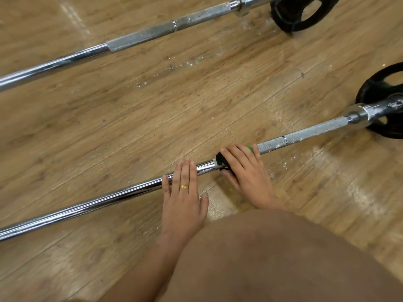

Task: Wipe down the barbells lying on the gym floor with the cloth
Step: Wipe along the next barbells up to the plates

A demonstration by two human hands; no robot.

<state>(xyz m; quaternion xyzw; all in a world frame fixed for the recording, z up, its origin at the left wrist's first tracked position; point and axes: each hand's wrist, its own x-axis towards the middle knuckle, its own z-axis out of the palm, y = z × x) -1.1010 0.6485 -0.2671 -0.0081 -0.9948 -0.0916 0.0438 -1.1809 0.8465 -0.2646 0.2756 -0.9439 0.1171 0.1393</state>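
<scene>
Brown fabric (272,258), clothing over the person's bent leg, fills the nearest part of the view. Just past it, both hands reach onto the near barbell (87,205), a long steel bar lying slantwise on the wooden floor (152,118).

The left hand (185,192) lies flat with its fingers straight and close together, resting across the smooth chrome part of the bar. A gold ring (184,186) sits on one finger. The right hand (246,171), just beside it, is wrapped around a cloth (220,160) that is black with a bit of green showing. The fingers curl over the top and the thumb sits below, holding the cloth against the bar where the rough knurled grip begins.

Beyond the right hand, the knurled section is flecked with white. It leads to a collar and a black weight plate (370,90).

Farther off, well apart from the first, the far barbell (139,37) lies roughly parallel, with a second black plate (283,20) at its end. Specks of white dust (181,65) are scattered on the boards between the two bars.
</scene>
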